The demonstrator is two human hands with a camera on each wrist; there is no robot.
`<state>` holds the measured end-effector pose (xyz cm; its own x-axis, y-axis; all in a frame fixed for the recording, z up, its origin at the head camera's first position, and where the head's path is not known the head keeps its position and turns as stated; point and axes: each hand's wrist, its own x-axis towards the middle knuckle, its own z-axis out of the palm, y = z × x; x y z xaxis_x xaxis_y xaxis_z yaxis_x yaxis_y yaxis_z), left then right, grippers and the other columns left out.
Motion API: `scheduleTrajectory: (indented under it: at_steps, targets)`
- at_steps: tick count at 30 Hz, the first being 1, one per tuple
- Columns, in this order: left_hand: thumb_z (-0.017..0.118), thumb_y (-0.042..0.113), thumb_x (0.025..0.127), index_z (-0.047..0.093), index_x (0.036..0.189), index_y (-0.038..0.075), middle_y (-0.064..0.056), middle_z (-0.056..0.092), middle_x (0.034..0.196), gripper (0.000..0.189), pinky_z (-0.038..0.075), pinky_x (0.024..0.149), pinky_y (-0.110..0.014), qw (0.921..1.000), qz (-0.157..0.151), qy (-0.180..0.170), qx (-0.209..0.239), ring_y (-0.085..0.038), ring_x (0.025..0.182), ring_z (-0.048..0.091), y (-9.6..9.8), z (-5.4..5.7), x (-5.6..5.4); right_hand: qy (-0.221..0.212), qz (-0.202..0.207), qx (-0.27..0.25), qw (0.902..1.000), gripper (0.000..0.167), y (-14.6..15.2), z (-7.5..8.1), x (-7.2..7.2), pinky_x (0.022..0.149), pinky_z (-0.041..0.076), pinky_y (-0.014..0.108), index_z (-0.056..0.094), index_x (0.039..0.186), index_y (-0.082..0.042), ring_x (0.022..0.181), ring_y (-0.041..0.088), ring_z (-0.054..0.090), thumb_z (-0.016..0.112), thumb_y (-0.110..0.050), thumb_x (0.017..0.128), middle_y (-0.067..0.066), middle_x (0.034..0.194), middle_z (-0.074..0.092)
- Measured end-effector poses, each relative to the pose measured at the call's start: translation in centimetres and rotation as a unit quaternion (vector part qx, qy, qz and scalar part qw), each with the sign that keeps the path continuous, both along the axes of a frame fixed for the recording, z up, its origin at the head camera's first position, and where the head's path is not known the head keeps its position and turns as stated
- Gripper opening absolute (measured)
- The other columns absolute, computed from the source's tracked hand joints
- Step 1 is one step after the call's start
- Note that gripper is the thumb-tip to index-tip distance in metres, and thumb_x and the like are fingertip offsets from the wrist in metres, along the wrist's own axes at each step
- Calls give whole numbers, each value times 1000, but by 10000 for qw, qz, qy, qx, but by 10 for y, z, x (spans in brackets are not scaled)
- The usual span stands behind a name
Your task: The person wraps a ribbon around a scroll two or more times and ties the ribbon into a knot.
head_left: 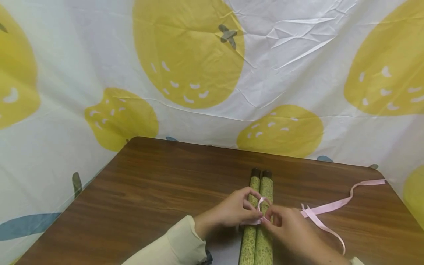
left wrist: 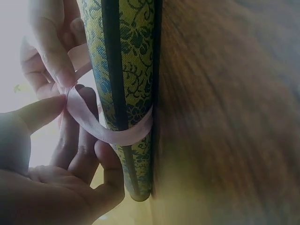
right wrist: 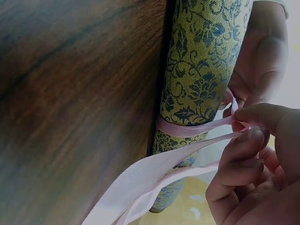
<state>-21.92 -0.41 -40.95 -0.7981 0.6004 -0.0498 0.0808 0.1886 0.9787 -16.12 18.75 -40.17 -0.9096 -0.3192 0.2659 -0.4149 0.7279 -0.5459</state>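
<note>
Side by side on the table lie two rolled scrolls, a left one (head_left: pixel 249 241) and a right one (head_left: pixel 265 243), covered in green-gold brocade with dark patterning and dark end knobs. A pink ribbon (right wrist: pixel 180 129) wraps around them near the middle. Above the scrolls, my left hand (head_left: pixel 232 209) pinches the ribbon (left wrist: pixel 110 135) between thumb and fingertip, where a small loop stands up. My right hand (head_left: pixel 293 225) pinches the ribbon close beside it, with thumb and index finger nearly meeting the left fingertips. Fingers partly hide the crossing of the ribbon.
Loose ribbon tails (head_left: pixel 334 205) trail over the brown wood-grain table (head_left: pixel 165 176) to the right, one reaching near its right edge. A white curtain (head_left: pixel 271 84) with yellow lemon prints hangs behind the table and along its sides.
</note>
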Motion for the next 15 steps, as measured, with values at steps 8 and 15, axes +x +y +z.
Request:
scheduleTrajectory:
  at_steps: [8,15]
  targets:
    - [76,2,85,63,99,6,-12,74,81,20,53,58,-21,9989,49,456,-91,-10,63,65,1,-2,2,56,-33,52,10000,17,-1,-1,1,41,34,19,64,78,-25,45,-5,35,75,-16,87,-18,52,43]
    - [78,8,84,74,95,8,-11,77,86,11,52,60,-18,9973,130,603,-396,-6,65,66,0,-1,2,88,-3,-18,10000,15,-1,-1,-2,41,33,18,64,79,-24,45,-5,35,75,-15,87,-17,52,44]
